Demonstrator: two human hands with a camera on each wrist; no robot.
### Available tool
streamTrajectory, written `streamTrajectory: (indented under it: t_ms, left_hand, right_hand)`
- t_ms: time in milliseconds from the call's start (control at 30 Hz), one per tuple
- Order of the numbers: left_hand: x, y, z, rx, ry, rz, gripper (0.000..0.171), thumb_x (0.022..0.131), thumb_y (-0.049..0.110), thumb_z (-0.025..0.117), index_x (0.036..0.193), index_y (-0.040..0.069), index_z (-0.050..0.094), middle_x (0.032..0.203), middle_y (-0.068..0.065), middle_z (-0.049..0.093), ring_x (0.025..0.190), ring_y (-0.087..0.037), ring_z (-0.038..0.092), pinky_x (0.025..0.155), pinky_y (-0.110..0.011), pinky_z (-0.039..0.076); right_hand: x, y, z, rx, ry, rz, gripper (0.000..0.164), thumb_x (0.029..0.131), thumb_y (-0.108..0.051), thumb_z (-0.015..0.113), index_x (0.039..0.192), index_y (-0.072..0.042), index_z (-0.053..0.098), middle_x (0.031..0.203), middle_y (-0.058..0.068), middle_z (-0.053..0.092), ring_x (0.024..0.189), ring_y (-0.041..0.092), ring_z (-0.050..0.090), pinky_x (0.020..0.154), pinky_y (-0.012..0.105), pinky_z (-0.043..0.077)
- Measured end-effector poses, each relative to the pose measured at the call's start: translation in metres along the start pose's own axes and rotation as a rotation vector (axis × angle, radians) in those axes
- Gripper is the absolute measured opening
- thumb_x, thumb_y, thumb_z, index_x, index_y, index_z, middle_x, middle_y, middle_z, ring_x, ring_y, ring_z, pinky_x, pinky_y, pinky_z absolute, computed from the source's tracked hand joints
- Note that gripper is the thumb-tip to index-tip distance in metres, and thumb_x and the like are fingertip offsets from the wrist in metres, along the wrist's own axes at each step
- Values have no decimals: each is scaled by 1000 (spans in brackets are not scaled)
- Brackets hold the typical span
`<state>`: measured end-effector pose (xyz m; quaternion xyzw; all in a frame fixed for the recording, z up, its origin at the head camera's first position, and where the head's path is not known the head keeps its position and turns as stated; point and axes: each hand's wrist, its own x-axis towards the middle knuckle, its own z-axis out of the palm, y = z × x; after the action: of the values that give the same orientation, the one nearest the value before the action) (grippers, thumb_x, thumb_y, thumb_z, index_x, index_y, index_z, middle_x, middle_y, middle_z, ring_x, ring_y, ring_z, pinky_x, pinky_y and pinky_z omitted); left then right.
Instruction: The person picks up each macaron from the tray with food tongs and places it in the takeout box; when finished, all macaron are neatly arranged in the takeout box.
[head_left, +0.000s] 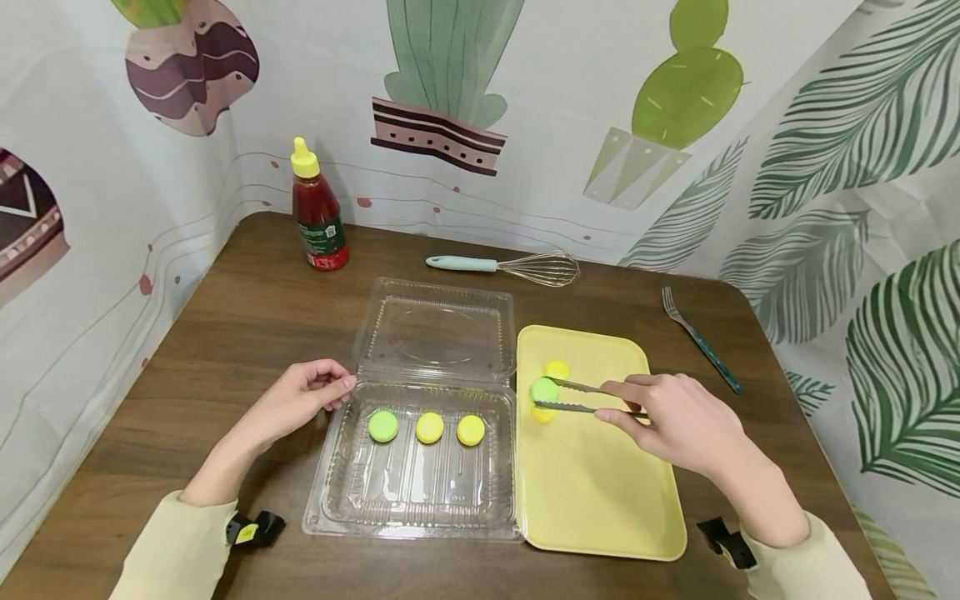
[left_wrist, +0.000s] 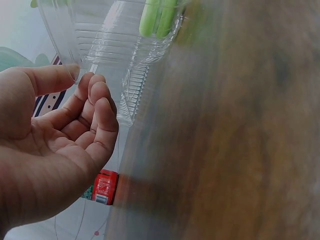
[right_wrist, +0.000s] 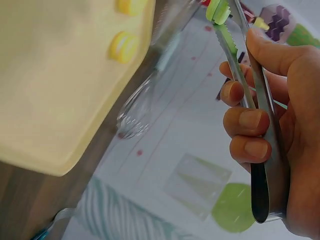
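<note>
My right hand grips metal tongs, with fingers curled round both arms. Between the tong tips is a green macaron, raised over the yellow tray. Two yellow macarons, one a yellow macaron standing out in the right wrist view, lie on that tray. At the left, my left hand pinches the edge of a clear plastic container near its hinge, thumb and fingertips at the rim. Inside the container, a green macaron and two yellow macarons sit in a row.
The container's lid lies folded back. Behind it is a whisk, with a red sauce bottle at the back left. A fork lies right of the tray. Patterned cloth hangs along the table's back.
</note>
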<state>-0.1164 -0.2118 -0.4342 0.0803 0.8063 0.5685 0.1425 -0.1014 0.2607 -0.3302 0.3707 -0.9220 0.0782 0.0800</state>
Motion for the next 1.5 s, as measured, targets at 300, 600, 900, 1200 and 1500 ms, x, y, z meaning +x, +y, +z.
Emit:
streamTrajectory:
  t_ms: [300,600,900,1200,1500]
  left_hand:
    - [0,-1,1,-9,-2,15,23,100,18,62,101,-6,63,81,-9,62,73,-19,58,56,-32,50]
    - [0,0,1,-17,-2,18,23,100,17,62,100,-6,63,80,-9,62,73,-19,58,55,-32,50]
    - [0,0,1,-13,-1,11,24,100,18,62,100,-5,63,81,-9,62,73,-20,57,56,-32,50]
    - [0,0,1,-12,1,8,24,100,18,62,101,-5,63,81,-9,62,74,-18,58,57,-31,50]
    - [0,0,1,-26,-9,10,24,100,17,61,101,-6,63,81,-10,62,72,-17,57,54,-33,50]
  right_hand:
    - [29,-27,5,-9,-44,-65,24,90,-35,74,102,-14,74,71,-15,53,49,-4,36,46,20,37]
    - [52,-51,18,41,-53,-131,27,91,-40,72,103,-16,74,66,-15,48,46,-3,31,46,19,34]
    - [71,-72,29,59,-92,-183,36,94,-43,68,111,-13,76,92,-8,71,51,0,51,54,26,49]
    - [83,-89,46,88,-128,-244,35,95,-44,66,108,-13,75,85,-7,68,53,-1,47,49,20,43]
    - [92,-105,61,104,-187,-287,33,96,-44,65,103,-14,76,84,-6,69,57,1,53,51,20,45]
